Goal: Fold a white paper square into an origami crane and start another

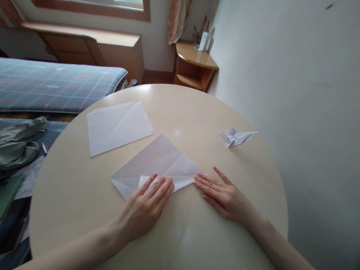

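A white sheet of paper point(161, 157) lies turned like a diamond on the table, creased, with its near edge folded up over itself. My left hand point(149, 202) rests with fingers stretched out on the folded flap, left of the middle. At the right corner of the sheet, my right hand point(225, 193) presses its fingertips down, the index finger lifted a little apart. Both hands lie flat, neither gripping anything. Part of the near fold is hidden under the left hand.
A stack of white paper point(119, 127) lies at the far left of the round table point(191, 108). A folded paper crane point(234, 138) stands at the right. Beyond are a plaid mattress point(56, 84), a corner shelf point(195, 56) and, along the right, a wall point(309, 112).
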Motion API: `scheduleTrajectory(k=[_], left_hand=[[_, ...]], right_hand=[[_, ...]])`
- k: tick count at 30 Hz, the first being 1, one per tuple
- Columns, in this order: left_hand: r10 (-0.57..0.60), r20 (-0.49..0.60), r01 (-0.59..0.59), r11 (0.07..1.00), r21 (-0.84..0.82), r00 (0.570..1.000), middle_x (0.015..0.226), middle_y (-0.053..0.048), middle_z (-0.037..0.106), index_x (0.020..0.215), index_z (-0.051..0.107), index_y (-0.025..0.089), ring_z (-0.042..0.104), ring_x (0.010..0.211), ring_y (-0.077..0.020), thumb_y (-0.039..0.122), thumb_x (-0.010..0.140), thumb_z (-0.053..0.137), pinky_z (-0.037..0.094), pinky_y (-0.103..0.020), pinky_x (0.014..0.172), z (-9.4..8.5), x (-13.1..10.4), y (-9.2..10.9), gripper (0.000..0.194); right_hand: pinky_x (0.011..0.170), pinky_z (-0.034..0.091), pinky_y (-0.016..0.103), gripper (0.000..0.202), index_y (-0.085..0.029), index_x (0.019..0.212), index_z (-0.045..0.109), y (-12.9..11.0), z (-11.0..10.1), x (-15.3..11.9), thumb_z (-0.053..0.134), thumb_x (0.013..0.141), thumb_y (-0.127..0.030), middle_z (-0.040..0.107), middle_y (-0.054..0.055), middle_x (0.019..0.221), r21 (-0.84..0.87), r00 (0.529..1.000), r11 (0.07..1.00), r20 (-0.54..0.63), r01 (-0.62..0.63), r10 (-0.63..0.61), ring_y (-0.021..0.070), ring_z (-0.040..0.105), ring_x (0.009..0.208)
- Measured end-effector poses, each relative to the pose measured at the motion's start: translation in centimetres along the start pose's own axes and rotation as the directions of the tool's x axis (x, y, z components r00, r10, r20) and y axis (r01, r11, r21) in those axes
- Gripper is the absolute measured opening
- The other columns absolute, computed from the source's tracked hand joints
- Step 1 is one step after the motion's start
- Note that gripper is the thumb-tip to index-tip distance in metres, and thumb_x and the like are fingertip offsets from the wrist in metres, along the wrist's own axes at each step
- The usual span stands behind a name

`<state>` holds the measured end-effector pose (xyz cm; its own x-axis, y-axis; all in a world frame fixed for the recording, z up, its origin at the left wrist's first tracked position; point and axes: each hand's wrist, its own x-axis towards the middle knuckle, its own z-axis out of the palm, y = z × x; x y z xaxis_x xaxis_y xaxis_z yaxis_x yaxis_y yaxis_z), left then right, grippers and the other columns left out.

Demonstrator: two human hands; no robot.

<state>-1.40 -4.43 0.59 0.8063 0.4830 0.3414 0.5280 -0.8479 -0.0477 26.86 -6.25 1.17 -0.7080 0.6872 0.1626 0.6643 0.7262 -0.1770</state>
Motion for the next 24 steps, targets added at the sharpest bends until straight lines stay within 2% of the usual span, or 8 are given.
scheduleTrajectory(k=[5,8,10,12,13,14,19,24], left_hand=[[0.002,-0.002,-0.002,1.0,-0.012,1.0,0.128,-0.007,0.054,0.122,0.053,0.007,0.047,0.118,-0.0219,0.012,0.088,0.034,0.019,-0.04,0.112,0.0,0.0,0.0,0.039],[0.001,0.003,-0.001,1.0,-0.018,1.0,0.129,-0.008,0.053,0.123,0.052,0.007,0.046,0.119,-0.0222,0.013,0.089,0.035,0.021,-0.04,0.111,0.0,-0.1,-0.1,0.039],[-0.001,0.006,0.001,1.0,-0.024,1.0,0.13,-0.008,0.053,0.123,0.052,0.008,0.046,0.12,-0.022,0.013,0.088,0.036,0.022,-0.04,0.111,0.1,-0.2,-0.1,0.039],[0.0,0.011,0.0,0.999,-0.032,1.0,0.131,-0.007,0.052,0.124,0.051,0.009,0.045,0.121,-0.0217,0.013,0.088,0.036,0.023,-0.04,0.111,0.1,-0.2,-0.2,0.04],[0.001,0.013,-0.001,0.999,-0.036,1.0,0.131,-0.007,0.052,0.125,0.051,0.009,0.045,0.121,-0.0213,0.013,0.088,0.036,0.023,-0.04,0.111,0.1,-0.2,-0.3,0.04],[0.001,0.012,-0.001,0.999,-0.038,1.0,0.13,-0.006,0.052,0.125,0.051,0.01,0.045,0.121,-0.021,0.013,0.088,0.037,0.023,-0.04,0.111,0.1,-0.2,-0.3,0.04],[0.001,-0.02,-0.001,0.999,-0.041,1.0,0.128,-0.006,0.055,0.122,0.053,0.009,0.047,0.118,-0.0205,0.012,0.088,0.035,0.022,-0.039,0.111,0.0,0.0,-0.4,0.038],[-0.002,-0.018,0.001,0.998,-0.055,1.0,0.128,-0.007,0.054,0.121,0.054,0.008,0.047,0.118,-0.021,0.012,0.089,0.035,0.021,-0.039,0.111,-0.1,0.0,-0.4,0.038]], right_hand=[[0.113,0.009,0.049,0.055,-0.019,0.141,0.025,0.9,0.0,-0.8,0.044,0.089,-0.014,0.047,0.006,0.135,0.01,1.0,1.0,-0.015,-0.019,0.019,0.018,0.038,0.128],[0.109,0.023,0.049,0.05,-0.023,0.135,0.037,1.3,0.2,-1.0,0.046,0.088,-0.012,0.053,0.005,0.129,0.069,0.979,0.992,-0.171,-0.102,0.113,0.0201,0.043,0.124],[0.1,0.038,0.043,0.04,-0.026,0.125,0.05,1.4,0.4,-1.0,0.046,0.088,-0.014,0.061,0.004,0.119,0.181,0.898,0.952,-0.326,-0.248,0.296,0.0192,0.051,0.114],[0.088,0.046,0.038,0.027,-0.027,0.11,0.06,1.4,0.7,-0.8,0.048,0.088,-0.019,0.066,0.004,0.104,0.323,0.769,0.854,-0.382,-0.408,0.513,0.0195,0.055,0.101],[0.085,0.046,0.038,0.021,-0.027,0.103,0.063,1.4,0.8,-0.7,0.049,0.087,-0.023,0.065,0.004,0.099,0.376,0.716,0.797,-0.362,-0.473,0.596,0.0205,0.054,0.098],[0.084,0.045,0.039,0.017,-0.026,0.096,0.065,1.4,0.9,-0.5,0.051,0.086,-0.027,0.064,0.005,0.096,0.41,0.684,0.749,-0.324,-0.521,0.653,0.0218,0.053,0.096],[0.089,0.034,0.046,0.015,-0.025,0.081,0.064,1.4,0.8,1.0,0.053,0.082,-0.035,0.059,0.006,0.095,0.409,0.672,0.647,-0.103,-0.643,0.733,0.0262,0.047,0.099],[0.085,0.031,0.045,0.017,-0.025,0.075,0.063,0.9,0.3,2.2,0.055,0.081,-0.038,0.059,0.006,0.095,0.319,0.647,0.62,-0.028,-0.717,0.762,0.027,0.046,0.098]])
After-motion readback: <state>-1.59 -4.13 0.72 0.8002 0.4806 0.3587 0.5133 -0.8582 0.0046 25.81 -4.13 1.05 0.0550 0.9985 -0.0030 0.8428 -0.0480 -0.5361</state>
